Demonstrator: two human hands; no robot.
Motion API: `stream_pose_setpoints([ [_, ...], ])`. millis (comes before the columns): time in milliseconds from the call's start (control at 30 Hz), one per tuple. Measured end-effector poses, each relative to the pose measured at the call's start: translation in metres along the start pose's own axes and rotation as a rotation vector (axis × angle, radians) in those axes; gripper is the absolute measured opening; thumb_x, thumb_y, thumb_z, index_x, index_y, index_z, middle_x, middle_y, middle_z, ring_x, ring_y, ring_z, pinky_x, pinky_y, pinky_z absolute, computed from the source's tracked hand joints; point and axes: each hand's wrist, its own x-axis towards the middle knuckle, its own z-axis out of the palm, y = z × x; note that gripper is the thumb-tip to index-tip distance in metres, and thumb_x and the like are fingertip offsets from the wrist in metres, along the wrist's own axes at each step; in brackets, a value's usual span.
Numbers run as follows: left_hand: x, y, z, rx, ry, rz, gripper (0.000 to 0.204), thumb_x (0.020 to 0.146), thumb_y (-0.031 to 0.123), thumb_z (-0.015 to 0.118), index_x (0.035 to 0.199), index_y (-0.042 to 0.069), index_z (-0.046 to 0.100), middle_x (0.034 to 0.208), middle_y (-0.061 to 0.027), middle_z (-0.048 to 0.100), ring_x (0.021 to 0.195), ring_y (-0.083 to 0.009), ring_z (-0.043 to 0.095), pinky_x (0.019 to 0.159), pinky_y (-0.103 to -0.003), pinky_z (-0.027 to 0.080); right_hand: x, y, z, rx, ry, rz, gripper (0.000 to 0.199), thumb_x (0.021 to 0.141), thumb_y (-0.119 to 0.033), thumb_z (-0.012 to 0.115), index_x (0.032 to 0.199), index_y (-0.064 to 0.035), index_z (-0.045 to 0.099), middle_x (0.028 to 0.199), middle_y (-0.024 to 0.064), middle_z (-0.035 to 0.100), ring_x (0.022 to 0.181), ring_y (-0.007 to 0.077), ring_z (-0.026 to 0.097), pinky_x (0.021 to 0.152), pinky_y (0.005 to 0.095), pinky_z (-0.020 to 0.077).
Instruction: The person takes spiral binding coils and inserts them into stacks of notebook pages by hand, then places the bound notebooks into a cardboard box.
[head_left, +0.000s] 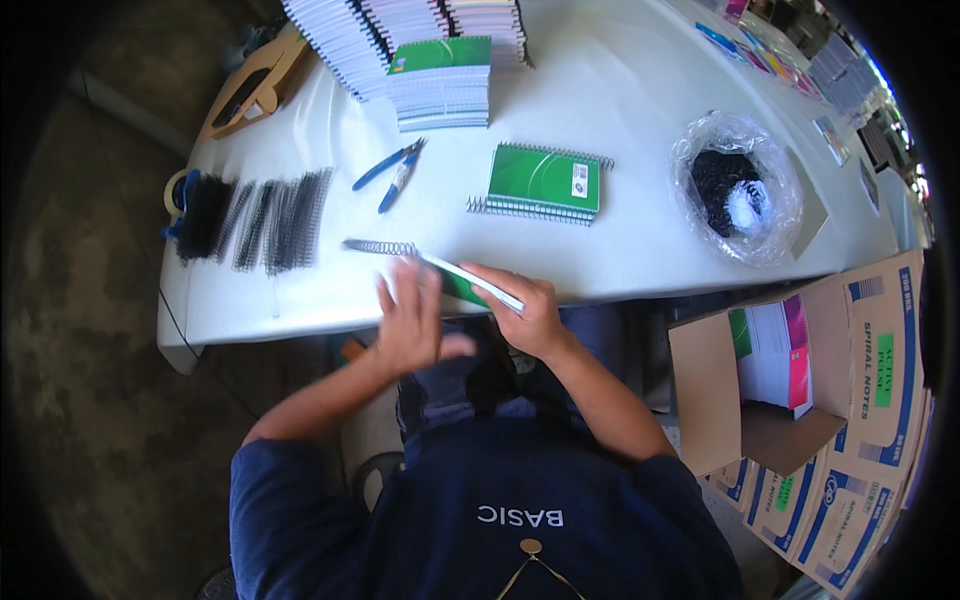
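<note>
A green notebook (470, 280) is gripped by the closed right hand (530, 315). Its wire spiral (380, 246) is touched by the blurred, loosely open left hand (412, 320); blue pliers (390, 170) lie beyond.

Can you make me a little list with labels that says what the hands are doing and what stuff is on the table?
left hand: blurred, on the green notebook at the table's near edge
right hand: grips that notebook from the other side
wire spiral: sticks out from the notebook's left end
blue pliers: lying on the white table
finished green notebooks: small stack mid-table
black spirals: rows at the left
plastic bag: holds dark coils, at the right
open cardboard box: beside the table, notebooks inside
</note>
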Motion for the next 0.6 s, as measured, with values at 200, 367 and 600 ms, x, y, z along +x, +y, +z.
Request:
stream_pose_setpoints([
  [200, 0.07, -0.029, -0.042, 0.11, 0.351, -0.183, 0.106, 0.08, 0.074, 0.036, 0.141, -0.009, 0.007, 0.147, -0.0319, 0.001, 0.134, -0.0531, -0.004, 0.1, -0.066, -0.009, -0.002, -0.001, -0.005, -0.122, -0.079, -0.159, 0.037, 0.078, 0.005, 0.061, 0.113, -0.0045, 0.062, 0.105, 0.0131, 0.066, 0.092, 0.0278, 0.065, 0.078, 0.0345, 0.052],
  [367, -0.006, 0.007, -0.011, 0.138, 0.052, 0.144, 0.11, 0.075, 0.079, 0.033, 0.14, -0.008, 0.017, 0.139, -0.0403, 0.016, 0.131, -0.0577, 0.0, 0.099, -0.069, -0.006, -0.003, 0.001, -0.008, -0.144, -0.007, -0.149, 0.039, 0.076, 0.008, 0.06, 0.113, -0.0051, 0.062, 0.105, 0.013, 0.066, 0.092, 0.0272, 0.065, 0.079, 0.0335, 0.0521],
  [600, -0.004, 0.009, 0.004, -0.16, 0.141, 0.0, 0.107, 0.077, 0.079, 0.03, 0.135, -0.011, 0.027, 0.143, -0.036, 0.01, 0.132, -0.0554, 0.002, 0.101, -0.063, -0.013, 0.0, 0.001, 0.0, -0.14, -0.015, -0.233, 0.038, 0.072, 0.012, 0.062, 0.108, -0.001, 0.064, 0.103, 0.013, 0.067, 0.09, 0.026, 0.066, 0.079, 0.0345, 0.053],
])
